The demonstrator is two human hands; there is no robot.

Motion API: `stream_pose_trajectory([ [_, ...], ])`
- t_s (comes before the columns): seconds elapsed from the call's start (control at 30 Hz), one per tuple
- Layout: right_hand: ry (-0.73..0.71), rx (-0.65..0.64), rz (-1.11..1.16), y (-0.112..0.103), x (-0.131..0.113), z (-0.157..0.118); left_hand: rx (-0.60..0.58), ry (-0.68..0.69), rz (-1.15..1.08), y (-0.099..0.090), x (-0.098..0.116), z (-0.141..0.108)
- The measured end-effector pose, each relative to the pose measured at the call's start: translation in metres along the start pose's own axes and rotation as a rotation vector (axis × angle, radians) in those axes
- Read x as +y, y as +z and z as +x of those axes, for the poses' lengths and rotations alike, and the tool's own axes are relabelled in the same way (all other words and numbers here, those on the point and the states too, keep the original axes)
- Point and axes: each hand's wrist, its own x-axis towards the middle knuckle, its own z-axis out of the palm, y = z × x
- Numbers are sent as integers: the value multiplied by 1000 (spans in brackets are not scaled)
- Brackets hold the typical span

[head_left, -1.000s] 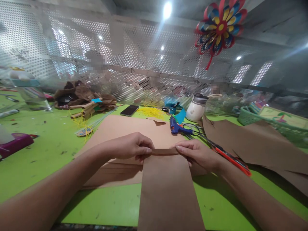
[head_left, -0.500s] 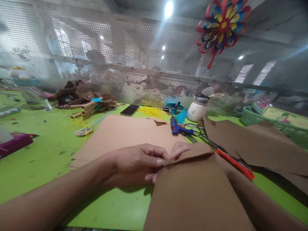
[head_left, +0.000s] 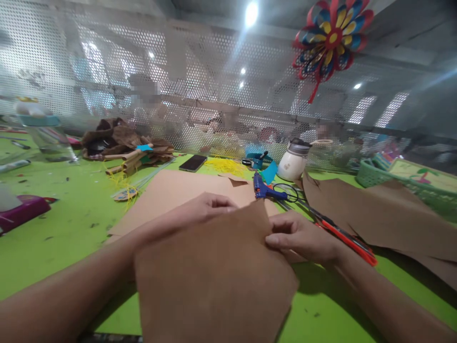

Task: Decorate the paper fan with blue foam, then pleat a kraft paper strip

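Observation:
A piece of brown paper (head_left: 214, 276) is held up close in front of me, its upper edge slanting and its lower part past the bottom of the view. My right hand (head_left: 300, 236) pinches its right edge, thumb on the near face. Behind the upper left edge is my left hand (head_left: 210, 207), with curled fingers partly hidden by the paper; it appears to grip that edge. Under both hands, lighter tan sheets (head_left: 171, 190) lie on the green table (head_left: 85, 195). A blue glue gun (head_left: 266, 188) rests just beyond the paper's top corner.
Orange-handled scissors (head_left: 350, 240) and large brown paper (head_left: 385, 214) lie at right, near a green basket (head_left: 421, 186). A white jar (head_left: 292, 162), yellow shreds (head_left: 226, 166) and a phone (head_left: 193, 163) stand or lie farther back. A purple object (head_left: 26, 209) sits at left.
The brown paper has turned and shifted left, and its folded upper strip no longer shows. My right hand has come out from behind it to its right edge; my left hand is now behind the paper.

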Motion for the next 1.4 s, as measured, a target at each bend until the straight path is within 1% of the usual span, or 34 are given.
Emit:
stream_pose_trajectory([
  [0.07, 94, -87, -112, 3, -4, 1, -161, 30, -242, -2, -2, 3],
  [0.1, 110, -112, -202, 4, -7, 2, -242, 47, -375, -2, -3, 4],
  [0.13, 105, -125, -300, 6, -9, 3, -304, 67, -457, 0, -3, 5],
  [0.17, 88, -128, -395, 7, -11, 4, -350, 85, -479, 2, -3, 4],
  [0.23, 50, -128, -532, 9, -13, 7, -432, 121, -381, 8, -3, 2],
  [0.3, 42, -119, -603, 10, -14, 8, -503, 134, -288, 13, -2, -1],
  [0.33, 54, -99, -613, 10, -14, 9, -520, 128, -262, 15, -1, -3],
  [0.4, 93, -31, -595, 9, -12, 10, -511, 116, -218, 15, -1, -4],
  [0.5, 104, 97, -555, 5, -8, 12, -447, 102, -134, 12, -4, -2],
  [0.6, 14, 211, -578, 1, -1, 15, -382, 81, -87, 7, -9, 3],
  [0.67, -48, 302, -620, 0, 4, 18, -364, 45, -70, 6, -14, 6],
  [0.73, -96, 356, -676, 1, 9, 21, -357, 8, -34, 7, -19, 7],
  [0.83, -148, 364, -782, 2, 15, 24, -324, 28, 51, 12, -24, 7],
  [0.93, -174, 359, -868, 3, 17, 25, -290, 121, 102, 18, -24, 5],
  [1.1, -177, 349, -932, 1, 17, 24, -282, 231, 161, 24, -21, 3],
  [1.17, -175, 330, -951, 1, 17, 24, -260, 273, 180, 26, -21, 2],
  [1.27, -209, 292, -998, 1, 18, 23, -205, 342, 202, 31, -22, 1],
  [1.4, -284, 256, -1085, 4, 20, 25, -204, 411, 178, 35, -24, 1],
])
